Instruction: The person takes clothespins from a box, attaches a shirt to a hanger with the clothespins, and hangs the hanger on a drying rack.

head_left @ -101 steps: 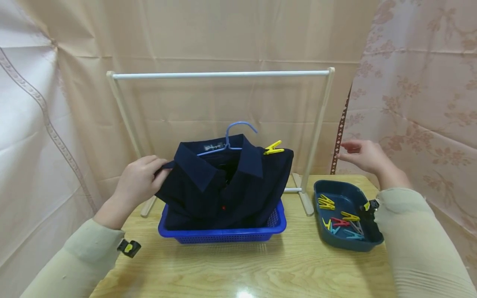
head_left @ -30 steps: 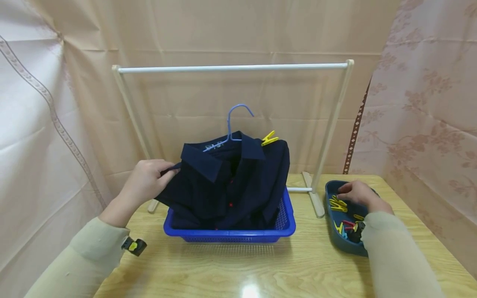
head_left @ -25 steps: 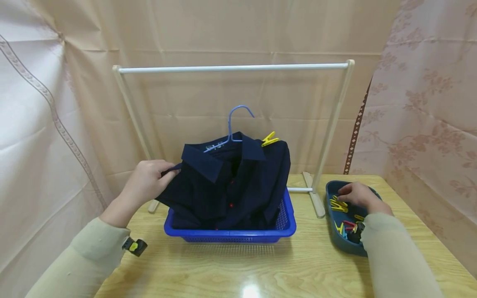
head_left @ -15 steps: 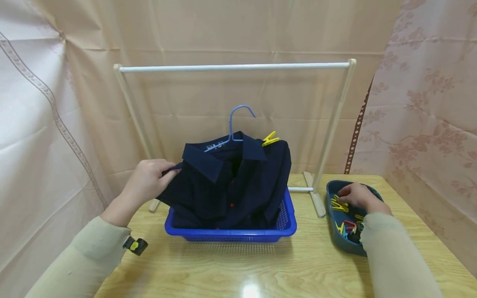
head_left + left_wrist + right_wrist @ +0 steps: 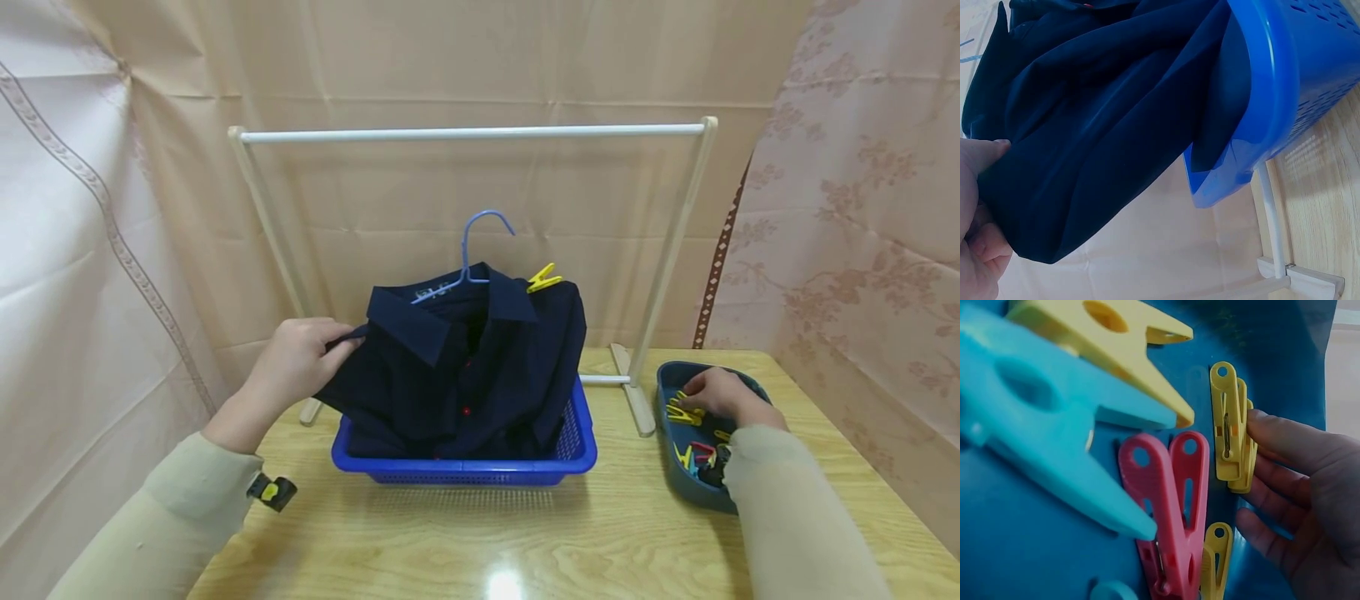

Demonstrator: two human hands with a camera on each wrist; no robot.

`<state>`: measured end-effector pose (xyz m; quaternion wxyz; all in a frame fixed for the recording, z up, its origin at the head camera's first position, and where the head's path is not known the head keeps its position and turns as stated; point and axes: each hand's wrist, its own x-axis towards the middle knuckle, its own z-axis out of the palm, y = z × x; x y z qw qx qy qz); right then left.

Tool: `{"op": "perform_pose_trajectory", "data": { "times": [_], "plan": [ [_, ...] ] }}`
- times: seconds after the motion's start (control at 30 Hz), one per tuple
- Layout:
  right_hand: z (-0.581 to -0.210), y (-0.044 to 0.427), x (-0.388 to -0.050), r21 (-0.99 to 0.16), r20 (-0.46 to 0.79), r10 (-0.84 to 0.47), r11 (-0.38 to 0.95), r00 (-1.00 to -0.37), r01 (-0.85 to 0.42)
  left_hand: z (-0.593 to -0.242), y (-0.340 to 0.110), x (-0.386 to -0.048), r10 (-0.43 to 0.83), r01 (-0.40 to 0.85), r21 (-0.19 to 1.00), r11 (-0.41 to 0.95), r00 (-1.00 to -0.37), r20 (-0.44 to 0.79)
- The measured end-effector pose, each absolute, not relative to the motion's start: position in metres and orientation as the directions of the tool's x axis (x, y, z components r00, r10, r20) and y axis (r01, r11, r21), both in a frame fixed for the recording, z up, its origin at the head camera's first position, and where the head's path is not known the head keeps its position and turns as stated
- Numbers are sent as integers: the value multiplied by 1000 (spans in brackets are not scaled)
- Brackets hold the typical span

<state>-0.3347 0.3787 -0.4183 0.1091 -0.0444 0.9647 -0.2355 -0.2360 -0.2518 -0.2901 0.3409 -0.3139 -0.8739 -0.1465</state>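
A dark navy shirt (image 5: pixel 420 383) lies bunched in a blue plastic basket (image 5: pixel 465 468), with a blue hanger (image 5: pixel 467 250) inside its collar. A yellow clothespin (image 5: pixel 544 279) is clipped at the shoulder on the right. My left hand (image 5: pixel 296 362) pinches the other shoulder and holds it out to the left; the left wrist view shows cloth between thumb and fingers. My right hand (image 5: pixel 723 396) is inside the dark teal tray (image 5: pixel 697 492). In the right wrist view its fingertips hold a yellow clothespin (image 5: pixel 1225 422) at its edge, with another yellow one right behind.
A rack with a white top bar (image 5: pixel 472 133) stands behind the basket on the wooden table (image 5: pixel 420 542). The tray also holds a red clothespin (image 5: pixel 1169 506), a light-blue clothespin (image 5: pixel 1041 406) and more yellow ones. Curtains hang behind and at both sides.
My right hand has come down from above the tray's right side to the yellow clothespins inside it, then stayed nearly still. The left hand keeps its hold on the shirt.
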Motion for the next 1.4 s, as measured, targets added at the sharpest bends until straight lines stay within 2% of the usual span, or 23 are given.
{"op": "perform_pose_trajectory", "data": {
  "times": [0.63,0.9,1.13,1.4],
  "plan": [
    [-422,377,-337,-443,-204,-169,894,-964,-63,-288,-251,-236,449,643,50,764,-586,674],
    [-409,378,-329,-444,-164,-207,889,-964,-115,-288,-252,-235,452,648,47,760,-580,678],
    [-402,386,-325,-451,-131,-187,886,-974,-110,-288,-251,-235,455,655,49,754,-574,681],
    [-393,390,-319,-475,-48,-201,866,-978,-155,-287,-249,-234,446,638,64,768,-604,661]
  ]
}}
